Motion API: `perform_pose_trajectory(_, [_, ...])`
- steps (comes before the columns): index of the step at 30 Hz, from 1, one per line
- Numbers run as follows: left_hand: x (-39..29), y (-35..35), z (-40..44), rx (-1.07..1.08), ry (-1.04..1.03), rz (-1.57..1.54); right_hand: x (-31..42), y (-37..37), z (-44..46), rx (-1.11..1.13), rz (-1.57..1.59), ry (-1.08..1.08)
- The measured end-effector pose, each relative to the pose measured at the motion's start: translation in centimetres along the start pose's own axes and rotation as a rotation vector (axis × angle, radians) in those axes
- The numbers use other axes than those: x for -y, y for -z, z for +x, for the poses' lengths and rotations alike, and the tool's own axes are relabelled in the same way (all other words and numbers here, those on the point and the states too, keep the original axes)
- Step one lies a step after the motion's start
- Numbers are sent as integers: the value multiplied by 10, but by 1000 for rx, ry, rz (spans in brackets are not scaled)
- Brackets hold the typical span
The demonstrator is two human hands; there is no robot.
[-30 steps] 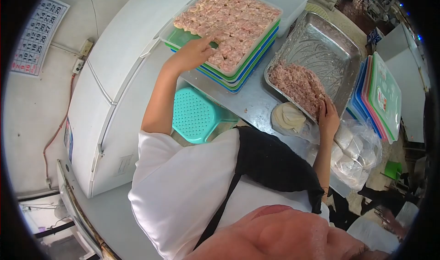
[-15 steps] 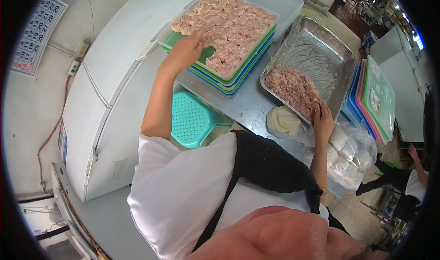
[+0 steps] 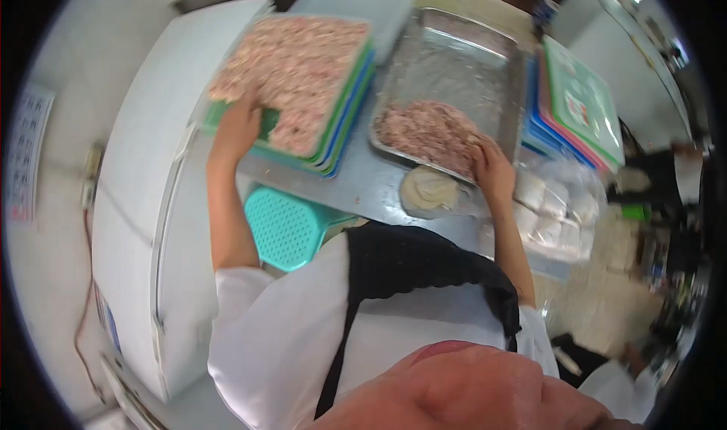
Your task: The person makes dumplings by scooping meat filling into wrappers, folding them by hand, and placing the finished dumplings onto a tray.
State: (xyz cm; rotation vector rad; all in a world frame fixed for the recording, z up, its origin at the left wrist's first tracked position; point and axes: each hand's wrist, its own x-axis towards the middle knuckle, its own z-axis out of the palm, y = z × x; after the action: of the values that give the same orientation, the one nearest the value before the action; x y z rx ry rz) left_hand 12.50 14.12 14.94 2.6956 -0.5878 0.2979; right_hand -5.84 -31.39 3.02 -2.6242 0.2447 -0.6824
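Note:
My left hand [image 3: 241,123] is over the green-bottomed top tray [image 3: 206,119], its fingertips together against the packed pale pink meat pieces [image 3: 303,66], beside a bare green gap. Blur hides whatever is between those fingers. Inside a metal pan [image 3: 485,74], a mound of ground meat [image 3: 428,131] lies along the near side. My right hand [image 3: 492,168] is at the mound's right end, fingers curled in, and what they hold is hidden. Just in front of the pan is a stack of round pale wrappers [image 3: 430,189] on plastic.
Under the top tray are more stacked trays with blue and green edges. Coloured lids [image 3: 579,104] stand right of the pan, above a clear bag of white packs [image 3: 556,210]. A turquoise stool [image 3: 284,229] is below the table; a white freezer [image 3: 144,165] is at left.
The whole view has shifted, so the table things appear further left. Both hands stay at the same places, left at the meat pieces' edge and right at the ground meat.

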Motion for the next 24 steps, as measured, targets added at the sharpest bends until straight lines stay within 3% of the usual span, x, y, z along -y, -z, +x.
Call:
perform_pose_trajectory(2, [-41,16,-7,-111,-4,106,5,4,-1,43,-23,-93])
perform_pose_trajectory(3, [-76,27,-14,-167,51,70,6,5,-1,73,-37,-142])
perform_pose_trajectory(5, [-111,8,-28,-285,-79,-178,8,7,-1,110,-80,-196])
perform_pose_trajectory(7, [-152,-27,-38,-69,-480,-544,6,5,-2,120,-114,-176])
perform_pose_trajectory(8, [-166,-56,-41,138,-608,-673,2,1,-2,114,-116,-148])
perform_pose_trajectory(9, [-181,-81,-49,372,-598,-711,-1,1,-4,115,-114,-116])
perform_pose_trajectory(10, [-183,-128,-51,514,-717,-705,-1,5,-4,122,-132,-120])
perform_pose_trajectory(12, [-191,-189,-63,366,-848,-611,4,7,-4,146,-151,-115])
perform_pose_trajectory(19, [-198,-203,-74,303,-791,-574,-10,1,-11,78,-126,-37])
perform_pose_trajectory(20, [-191,-214,-68,393,-775,-649,-10,1,-11,100,-132,-46])
perform_pose_trajectory(23, [-198,-207,-67,434,-574,-657,-8,6,-13,71,-56,-63])
perform_pose_trajectory(24, [-200,-209,-72,367,-609,-595,-8,9,-14,45,-15,-57])
